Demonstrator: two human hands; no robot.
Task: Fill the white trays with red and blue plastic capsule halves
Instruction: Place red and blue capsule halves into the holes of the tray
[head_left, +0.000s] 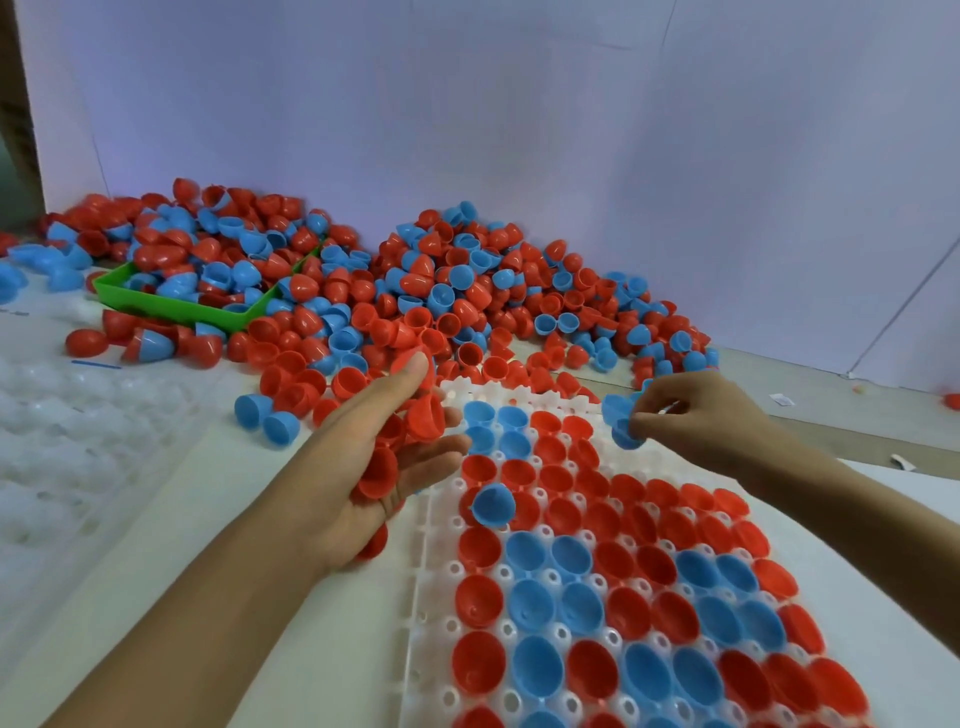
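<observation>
My left hand (384, 467) cupped a stack of red halves (415, 410) at the tray's (431, 571) left edge. My right hand (691, 415) pinched blue halves (621, 421) over its far end. Risks: the overfull stack spilling, and the loose blue half (492, 504) lying dome-up, blocking a pocket.

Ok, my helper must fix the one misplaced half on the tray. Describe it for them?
Start at the white tray under the hands. Near its left edge, just below the left hand, lies a blue capsule half. It alone sits dome up atop the red halves; all others sit open side up.
</observation>
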